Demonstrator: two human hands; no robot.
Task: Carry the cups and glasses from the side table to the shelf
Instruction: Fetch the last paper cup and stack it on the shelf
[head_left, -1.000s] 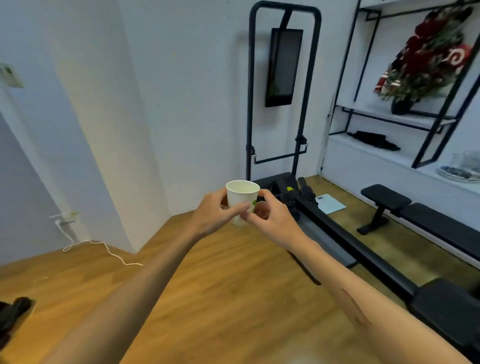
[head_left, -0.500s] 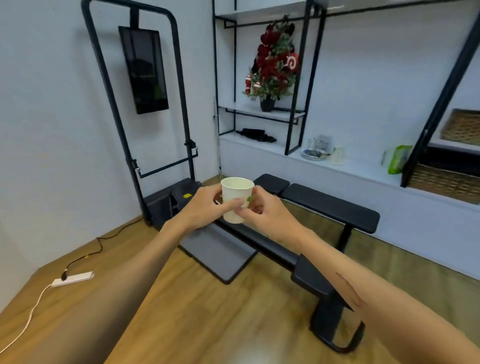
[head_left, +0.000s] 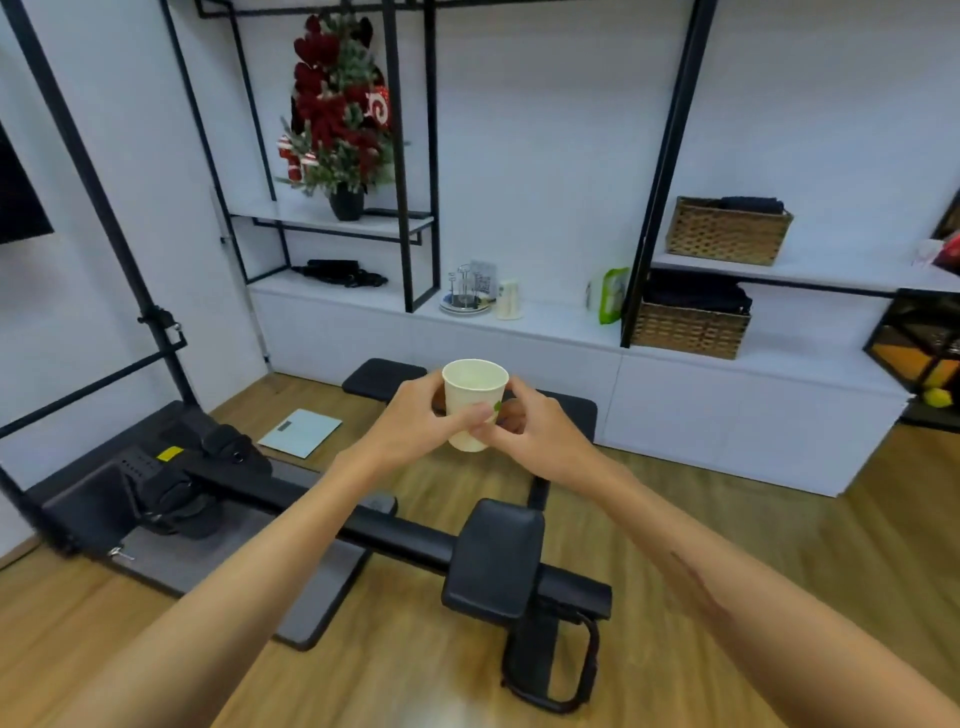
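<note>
While both hands meet at chest height, left grip (head_left: 415, 421) and right grip (head_left: 535, 431) clasp one upright paper cup (head_left: 474, 402). White shelf (head_left: 561, 325) stands well apart.

Both hands hold an upright white paper cup (head_left: 474, 402) in mid-air above a black rowing machine (head_left: 322, 519). The left hand (head_left: 415, 421) and right hand (head_left: 530, 436) grip opposite sides. Beyond stands a white shelf (head_left: 561, 322) carrying a stack of plates (head_left: 464, 305) and wicker baskets (head_left: 691, 327).
</note>
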